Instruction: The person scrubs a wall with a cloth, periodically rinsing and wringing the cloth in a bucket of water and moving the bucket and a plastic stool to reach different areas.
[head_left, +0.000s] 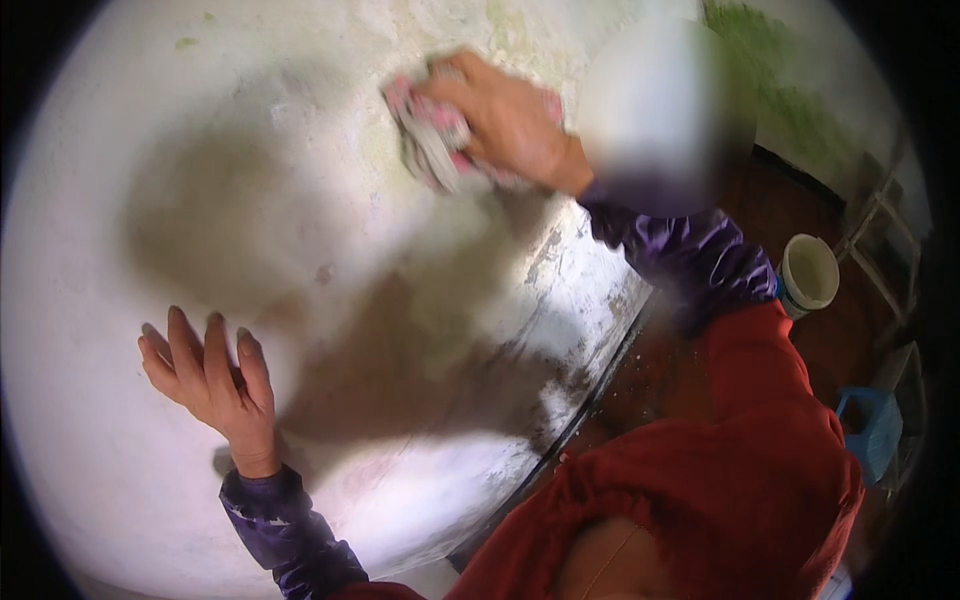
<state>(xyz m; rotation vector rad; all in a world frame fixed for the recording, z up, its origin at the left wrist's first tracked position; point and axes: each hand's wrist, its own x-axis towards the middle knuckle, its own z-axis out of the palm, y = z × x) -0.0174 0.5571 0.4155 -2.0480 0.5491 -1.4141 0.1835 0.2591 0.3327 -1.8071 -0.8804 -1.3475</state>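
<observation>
My right hand (510, 120) grips a crumpled pink and grey cloth (435, 131) and presses it to a white wall (337, 187). Greenish stains and peeling patches mark the wall around the cloth. Lower down on the left, my left hand (217, 375) lies against the same wall, fingers spread and nothing in it. Both forearms wear shiny purple sleeve covers. Broad shadows of my head and arms fall across the wall between the hands.
Along the wall's foot, a dark edge (600, 390) meets the reddish-brown floor (652, 367). To the right stand a white bucket (810, 274), a blue plastic stool or basket (874, 431) and a thin frame (874, 217). Green stains (795, 90) cover another wall part. A blurred pale patch hides the upper right.
</observation>
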